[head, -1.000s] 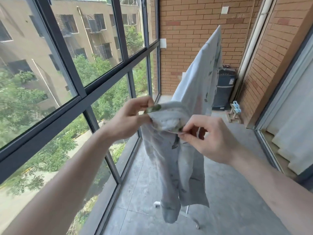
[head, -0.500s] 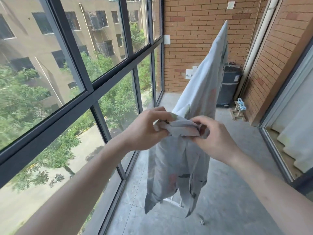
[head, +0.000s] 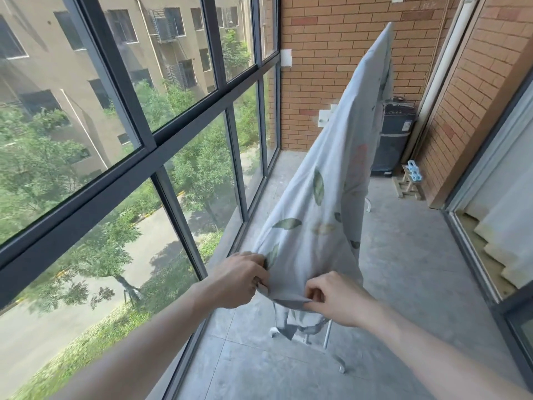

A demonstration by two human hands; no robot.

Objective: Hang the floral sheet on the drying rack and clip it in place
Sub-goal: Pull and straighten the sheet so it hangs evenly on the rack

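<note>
Left hand: forearm reaching forward, fingers pinched closed on the near edge of the sheet. Right hand: curled knuckles up, thumb and fingers gripping the same edge just beside the left. Sheet: thin pale grey cloth, printed green leaves, faint pink patch; draped over the drying rack, rising taut to a far peak. Rack: white metal legs visible on the grey concrete floor; the rest hidden.
</note>
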